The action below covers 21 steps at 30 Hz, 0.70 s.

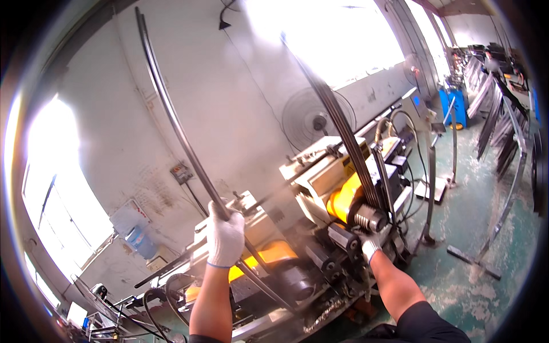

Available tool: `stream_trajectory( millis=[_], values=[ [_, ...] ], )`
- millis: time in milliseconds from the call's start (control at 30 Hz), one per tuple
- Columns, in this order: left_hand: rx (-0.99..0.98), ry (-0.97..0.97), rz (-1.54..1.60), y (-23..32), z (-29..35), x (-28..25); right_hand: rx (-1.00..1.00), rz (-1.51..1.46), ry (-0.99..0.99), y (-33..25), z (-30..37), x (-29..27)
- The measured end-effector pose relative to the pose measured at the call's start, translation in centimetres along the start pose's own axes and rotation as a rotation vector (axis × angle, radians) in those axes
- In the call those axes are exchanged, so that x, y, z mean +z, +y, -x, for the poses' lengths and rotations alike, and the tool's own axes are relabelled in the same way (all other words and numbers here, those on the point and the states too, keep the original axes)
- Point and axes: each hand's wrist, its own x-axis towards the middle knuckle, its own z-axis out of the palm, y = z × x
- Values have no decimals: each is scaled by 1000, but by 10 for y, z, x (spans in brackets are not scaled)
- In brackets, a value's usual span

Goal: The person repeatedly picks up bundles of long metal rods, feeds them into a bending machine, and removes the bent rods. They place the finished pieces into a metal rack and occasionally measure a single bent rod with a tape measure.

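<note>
My left hand [225,237], in a white knit glove, is closed around a long grey metal tube [171,111]. The tube slants from the upper left down past my hand toward the machine. My right hand [370,246], gloved too, reaches in beside a dark roller [345,237] and a ribbed spindle [370,218]; its fingers are hidden among the machine parts. Above it, a bundle of long dark metal bars [343,126] stands tilted against the machine, near an orange-yellow motor housing [345,197]. A second dark cylinder [297,281] sits by the yellow cover [271,255] below my left hand.
Behind the machine are a large round fan [297,117] and a wall switch box [181,173]. A blue water bottle [141,243] stands at left. On the right are metal stands [432,194], a blue cabinet [453,107], stacked metal lengths [500,137] and a distant person [492,63].
</note>
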Motion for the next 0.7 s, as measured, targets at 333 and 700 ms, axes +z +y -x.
stream_trajectory(
  millis=[333,700],
  values=[
    [-40,-17,-141,14,-2,1,280,-345,29,-31,18,8],
    [-159,56,131,5,4,-16,292,-223,-6,-12,11,11]
  ],
)
